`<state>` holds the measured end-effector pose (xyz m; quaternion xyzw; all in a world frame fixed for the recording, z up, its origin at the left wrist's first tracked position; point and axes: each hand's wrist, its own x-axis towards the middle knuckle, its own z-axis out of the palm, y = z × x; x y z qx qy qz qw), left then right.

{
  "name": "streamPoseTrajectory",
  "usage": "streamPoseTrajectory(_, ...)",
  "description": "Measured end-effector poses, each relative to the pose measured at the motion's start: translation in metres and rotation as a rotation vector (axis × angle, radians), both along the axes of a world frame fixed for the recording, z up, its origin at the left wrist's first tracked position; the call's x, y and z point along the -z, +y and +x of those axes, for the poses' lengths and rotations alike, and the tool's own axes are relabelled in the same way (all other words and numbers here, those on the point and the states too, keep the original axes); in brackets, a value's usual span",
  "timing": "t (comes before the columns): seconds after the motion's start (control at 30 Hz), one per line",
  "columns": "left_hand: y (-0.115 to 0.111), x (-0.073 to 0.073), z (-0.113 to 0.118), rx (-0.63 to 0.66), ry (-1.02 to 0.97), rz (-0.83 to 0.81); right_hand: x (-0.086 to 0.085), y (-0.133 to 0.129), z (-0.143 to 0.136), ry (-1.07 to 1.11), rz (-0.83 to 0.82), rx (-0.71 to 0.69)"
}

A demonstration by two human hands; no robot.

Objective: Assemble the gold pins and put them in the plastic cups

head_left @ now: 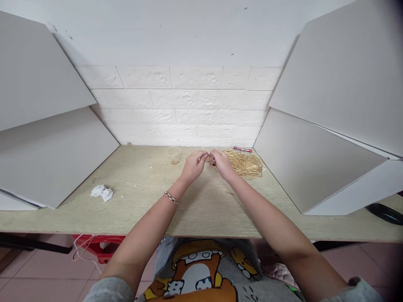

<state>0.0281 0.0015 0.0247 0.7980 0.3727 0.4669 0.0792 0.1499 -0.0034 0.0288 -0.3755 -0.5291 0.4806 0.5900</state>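
My left hand and my right hand meet over the middle of the table, fingertips pinched close together. Small gold pieces show between them, but their exact form is hidden by the fingers. A thin gold stick pokes out under my right hand. Just right of that hand spreads a pile of thin gold sticks. Left of my left hand lies a small gold cluster, beside a clear thread-like loop. One loose gold stick rests nearer to me.
A red pen-like tube lies behind the pile. Crumpled white tissue sits on the left of the wooden table. Grey-white panels stand at both sides, with a brick-patterned wall behind. A red stool is below.
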Motion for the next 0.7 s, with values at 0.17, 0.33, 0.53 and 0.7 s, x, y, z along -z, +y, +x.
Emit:
streamPoseTrajectory(0.17, 0.0, -0.001, 0.0, -0.002, -0.013, 0.004, 0.0, 0.0, 0.001, -0.026, 0.003, -0.003)
streamPoseTrajectory(0.33, 0.0, -0.001, -0.001, 0.004, -0.004, 0.037, 0.0, 0.001, 0.004, -0.108, 0.029, 0.023)
streamPoseTrajectory(0.53, 0.0, -0.003, -0.002, 0.01, 0.034, 0.05, 0.002, 0.003, 0.008, -0.225, 0.06, 0.036)
streamPoseTrajectory(0.7, 0.0, -0.004, -0.002, 0.001, 0.052, 0.013, 0.002, 0.003, 0.01, -0.315, 0.079, 0.047)
